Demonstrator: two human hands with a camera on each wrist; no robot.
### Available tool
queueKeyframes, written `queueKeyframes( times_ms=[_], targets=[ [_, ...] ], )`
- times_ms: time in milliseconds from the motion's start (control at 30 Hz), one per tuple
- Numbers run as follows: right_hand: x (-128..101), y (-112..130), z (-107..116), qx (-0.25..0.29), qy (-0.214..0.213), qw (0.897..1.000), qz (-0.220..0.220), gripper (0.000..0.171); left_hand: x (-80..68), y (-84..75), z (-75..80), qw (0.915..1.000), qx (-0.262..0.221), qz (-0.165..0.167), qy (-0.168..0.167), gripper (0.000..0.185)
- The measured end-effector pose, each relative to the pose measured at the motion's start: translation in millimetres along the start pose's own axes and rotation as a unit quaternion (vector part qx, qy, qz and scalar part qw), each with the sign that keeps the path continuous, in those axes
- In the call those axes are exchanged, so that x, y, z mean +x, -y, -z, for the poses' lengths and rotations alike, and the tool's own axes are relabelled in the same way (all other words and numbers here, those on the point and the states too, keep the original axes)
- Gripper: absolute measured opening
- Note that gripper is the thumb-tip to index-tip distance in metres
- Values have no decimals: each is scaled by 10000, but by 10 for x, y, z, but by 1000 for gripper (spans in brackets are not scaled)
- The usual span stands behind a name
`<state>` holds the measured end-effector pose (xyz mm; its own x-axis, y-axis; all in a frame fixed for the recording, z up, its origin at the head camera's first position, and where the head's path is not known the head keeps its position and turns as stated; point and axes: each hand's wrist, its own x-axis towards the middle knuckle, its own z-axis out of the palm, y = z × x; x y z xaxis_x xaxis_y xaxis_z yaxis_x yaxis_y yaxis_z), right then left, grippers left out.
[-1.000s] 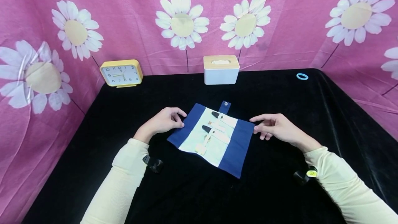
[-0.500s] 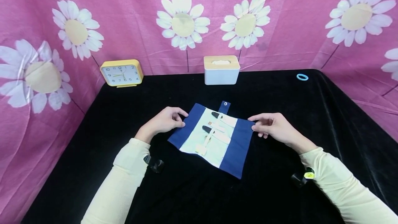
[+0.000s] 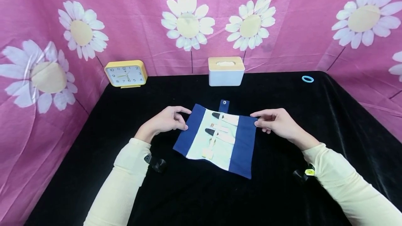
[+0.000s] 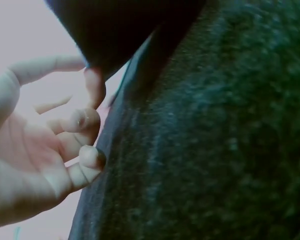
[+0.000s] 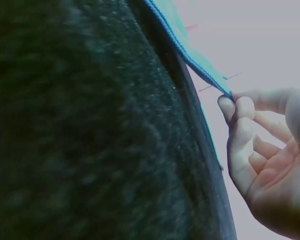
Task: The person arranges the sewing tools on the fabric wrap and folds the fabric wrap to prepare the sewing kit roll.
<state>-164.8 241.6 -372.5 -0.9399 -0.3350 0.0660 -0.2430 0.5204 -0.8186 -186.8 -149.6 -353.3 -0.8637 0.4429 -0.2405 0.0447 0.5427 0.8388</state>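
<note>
A navy fabric roll-up case lies unfolded in the middle of the head view, its pale inner panel facing up. Across that panel a strip holds several small tools, two of them black-tipped with pale pink handles. A navy tab with a metal snap sticks out at the far edge. My left hand pinches the case's left edge between thumb and index finger. At the upper right corner, my right hand pinches the fabric; in the right wrist view the edge runs up from the fingertips.
A black cloth covers the table. Along the back stand a yellow clock at left and a white tissue box with a wooden lid. A light blue ring lies at the back right. Behind hangs a pink daisy-print curtain.
My right hand has moved slightly left and up onto the case's corner. The case has turned a little, its right side shifting away from me. The head view has shifted slightly.
</note>
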Motion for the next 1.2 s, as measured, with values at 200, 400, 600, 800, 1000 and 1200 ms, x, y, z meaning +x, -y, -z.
queueKeyframes(
  times_ms=[200,400,600,800,1000,1200],
  targets=[
    [152,93,-21,-101,135,9999,-28,34,-47,-14,70,9994,-201,40,276,77],
    [315,195,-15,-20,228,9997,-117,31,-51,-21,104,9985,-230,47,490,88],
    [466,241,-27,-8,293,9994,-171,30,-87,-46,113,9973,-259,195,652,95],
    [568,188,-58,-21,260,9995,-186,30,-101,-66,96,9966,-176,350,722,93],
    [593,88,-91,68,252,9992,-300,31,-96,-69,80,9962,-125,436,741,92],
    [572,36,-125,188,255,9988,-376,32,-94,-67,68,9958,6,545,738,91]
  ],
)
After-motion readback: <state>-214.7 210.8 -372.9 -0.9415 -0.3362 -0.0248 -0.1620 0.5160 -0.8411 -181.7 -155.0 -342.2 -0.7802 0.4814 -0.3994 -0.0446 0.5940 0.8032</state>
